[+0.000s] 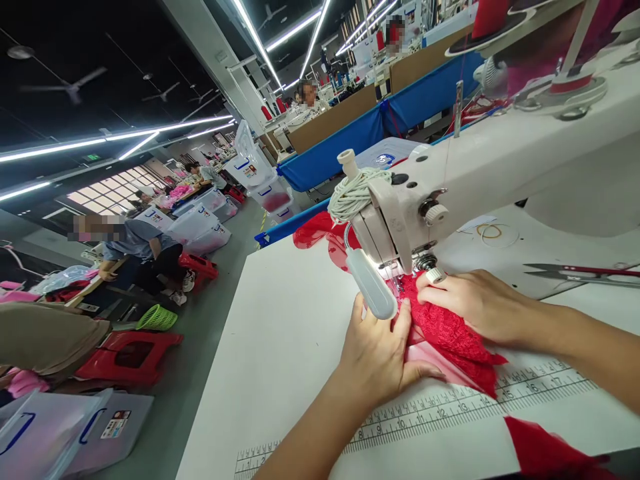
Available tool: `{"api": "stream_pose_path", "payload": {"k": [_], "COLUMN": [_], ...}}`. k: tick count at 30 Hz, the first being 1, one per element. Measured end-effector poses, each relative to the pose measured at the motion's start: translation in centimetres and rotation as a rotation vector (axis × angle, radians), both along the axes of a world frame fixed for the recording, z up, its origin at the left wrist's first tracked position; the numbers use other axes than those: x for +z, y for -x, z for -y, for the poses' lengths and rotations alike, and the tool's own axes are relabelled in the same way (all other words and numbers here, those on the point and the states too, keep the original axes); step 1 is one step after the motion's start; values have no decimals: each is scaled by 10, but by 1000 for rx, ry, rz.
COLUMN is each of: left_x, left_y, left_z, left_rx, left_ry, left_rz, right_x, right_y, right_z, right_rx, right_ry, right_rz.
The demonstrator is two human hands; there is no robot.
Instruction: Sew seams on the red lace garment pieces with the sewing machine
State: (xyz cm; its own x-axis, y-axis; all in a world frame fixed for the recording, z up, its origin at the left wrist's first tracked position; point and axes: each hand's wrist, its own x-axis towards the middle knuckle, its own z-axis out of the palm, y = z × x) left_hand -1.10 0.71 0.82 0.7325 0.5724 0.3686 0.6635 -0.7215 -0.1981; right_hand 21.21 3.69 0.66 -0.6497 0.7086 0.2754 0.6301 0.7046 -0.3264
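While our left hand (373, 353) spreads over the near edge of the red lace fabric (450, 337), our right hand (470, 300) bends its fingers onto the lace from the other side. The two hands are apart, with cloth between them; whether the right fingers pinch it or only press, we cannot tell.

The lace lies at the needle area of the sewing machine (480, 160), its far end by the presser foot (399, 287) and its loose end across the ruler markings (415, 417) on the white table (280, 333). We judge this to be a guiding or lining-up step, though we cannot see whether the needle is moving.

From here, the position calls for light, even pressure — enough to flatten the lace over the sheer layer without stretching it — and fingertips clear of the needle. The small lamp (373, 287) hangs close above our left fingers. Scissors (575, 272) lie beyond our right wrist, and another red piece (545, 453) rests nearer us.
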Motion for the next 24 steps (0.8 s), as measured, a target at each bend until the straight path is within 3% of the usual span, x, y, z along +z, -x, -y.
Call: {"api": "stream_pose_path", "payload": {"k": [5,10,15,24], "left_x": [2,5,5,2], "left_y": [-2,-3,-6,-6], "left_z": [-4,-3,3,10], "left_rx": [-171,-73,-68,-51], "left_ry": [130,259,165,14], "left_rz": [56,105,107,92], "right_x": [-12,-9,-4,-13], "right_y": [1,1,0,0], "right_z": [-1,-1,0,-1], "right_rx": [72,54,54,61], "right_ry": [-63,-41,-36,-96], "right_rz": [-110,-39,-14,-22]}}
